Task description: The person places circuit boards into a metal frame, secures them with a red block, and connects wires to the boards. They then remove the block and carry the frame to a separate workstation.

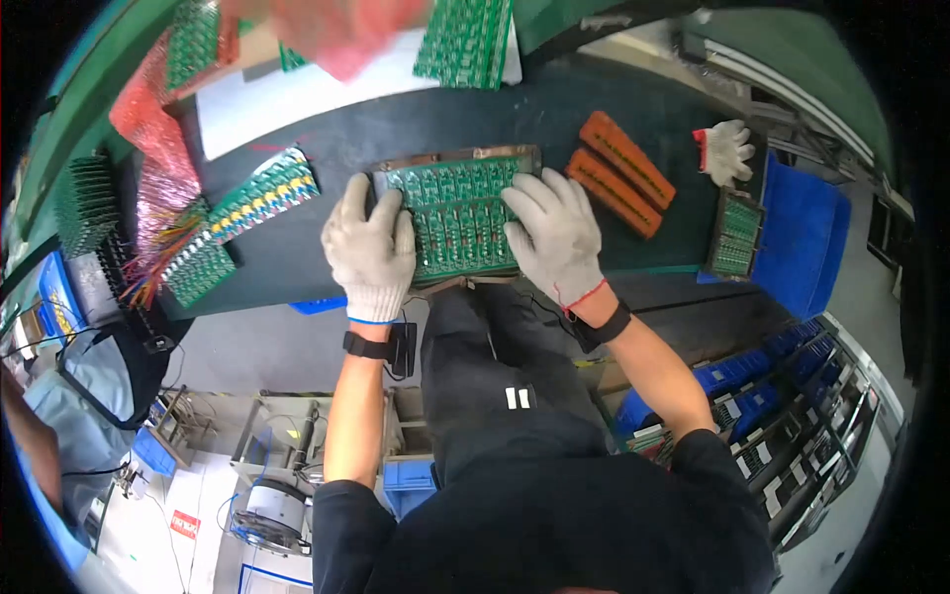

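A green circuit board panel (461, 220), set with rows of small parts, lies in a shallow frame (426, 159) on the dark bench in front of me. Both of my hands wear pale knitted gloves. My left hand (370, 246) is closed on the panel's left side, thumb resting along its edge. At the right side, my right hand (556, 233) grips the panel with bent fingers over the edge. The undersides of the fingers are hidden.
Two orange strips (621, 173) holding thin boards lie right, near a spare glove (725, 153) and another framed board (735, 235). To the left are boards with yellow parts (265, 196), coloured wires (163, 255) and pink bubble wrap (158, 148). A person (84, 396) is at lower left.
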`<state>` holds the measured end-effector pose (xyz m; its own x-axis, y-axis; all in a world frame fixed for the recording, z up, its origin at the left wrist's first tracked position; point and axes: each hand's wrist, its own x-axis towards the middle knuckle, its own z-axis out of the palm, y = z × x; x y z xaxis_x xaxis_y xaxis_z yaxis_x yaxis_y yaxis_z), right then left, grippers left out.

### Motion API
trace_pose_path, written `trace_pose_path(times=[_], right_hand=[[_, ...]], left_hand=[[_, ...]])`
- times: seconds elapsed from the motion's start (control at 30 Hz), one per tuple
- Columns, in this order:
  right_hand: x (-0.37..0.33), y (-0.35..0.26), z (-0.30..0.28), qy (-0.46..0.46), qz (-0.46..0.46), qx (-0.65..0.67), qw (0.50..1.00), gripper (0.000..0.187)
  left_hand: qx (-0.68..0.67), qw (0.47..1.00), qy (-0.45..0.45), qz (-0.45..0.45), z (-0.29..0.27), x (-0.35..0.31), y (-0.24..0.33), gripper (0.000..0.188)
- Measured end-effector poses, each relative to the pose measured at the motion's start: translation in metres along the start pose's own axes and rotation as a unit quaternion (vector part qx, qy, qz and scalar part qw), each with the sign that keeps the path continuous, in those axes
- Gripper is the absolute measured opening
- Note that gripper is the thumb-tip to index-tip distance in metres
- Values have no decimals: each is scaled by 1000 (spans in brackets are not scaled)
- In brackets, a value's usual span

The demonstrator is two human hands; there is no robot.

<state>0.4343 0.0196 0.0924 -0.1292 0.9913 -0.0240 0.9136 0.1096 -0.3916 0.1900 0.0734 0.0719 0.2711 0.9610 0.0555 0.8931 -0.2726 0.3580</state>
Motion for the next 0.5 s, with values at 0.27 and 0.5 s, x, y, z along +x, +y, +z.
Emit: trace_pose_path(times=[0.27, 0.5], right_hand=[[8, -12, -8, 26, 0, 7, 1000, 43], [3, -22, -23, 33, 13, 8, 999, 40]], left_hand=[[33, 998, 47, 2, -10, 2, 4, 28], [17, 994, -3, 106, -41, 5, 25, 32]])
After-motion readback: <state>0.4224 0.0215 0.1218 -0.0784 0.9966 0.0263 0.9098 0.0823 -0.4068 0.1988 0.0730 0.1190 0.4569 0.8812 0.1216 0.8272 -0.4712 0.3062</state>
